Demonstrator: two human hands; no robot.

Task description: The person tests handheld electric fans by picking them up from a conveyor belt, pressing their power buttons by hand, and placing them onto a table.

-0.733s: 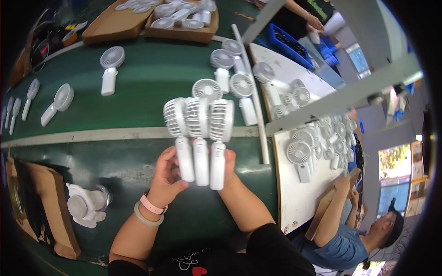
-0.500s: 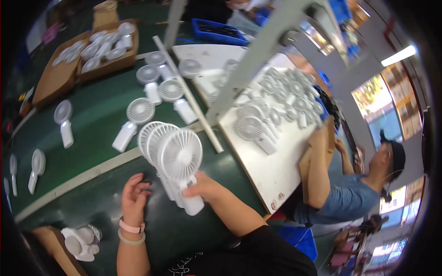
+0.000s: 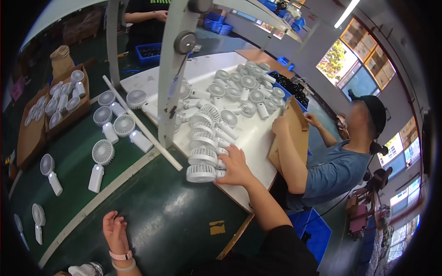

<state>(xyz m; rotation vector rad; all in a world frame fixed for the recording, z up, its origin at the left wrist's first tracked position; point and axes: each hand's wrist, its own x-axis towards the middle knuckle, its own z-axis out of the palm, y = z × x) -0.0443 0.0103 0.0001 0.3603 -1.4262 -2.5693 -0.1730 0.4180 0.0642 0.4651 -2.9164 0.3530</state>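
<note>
My right hand (image 3: 235, 165) is at the near left edge of the white table, its fingers closed round the handles of white handheld fans (image 3: 202, 158). These fans lie on their sides in a row with their round heads stacked toward me, running into others behind. My left hand (image 3: 115, 230), palm up with loosely curled fingers, hovers empty over the dark green surface. Beyond it, a single handheld fan (image 3: 102, 152) rests on the green belt, with several more around it. A larger heap of the same fans (image 3: 248, 83) covers the far part of the white table (image 3: 251, 158).
A grey metal post (image 3: 168, 87) rises beside the white table, and a white rod (image 3: 142, 124) lies along the belt. Cardboard boxes (image 3: 69, 119) with fans stand at far left. At right a co-worker (image 3: 331, 165) handles a cardboard piece (image 3: 290, 133) near a blue crate (image 3: 317, 234).
My right hand has carried several fans from above the green surface rightward and away from me to the white table. My left hand stays empty. The view has swung to the right.
</note>
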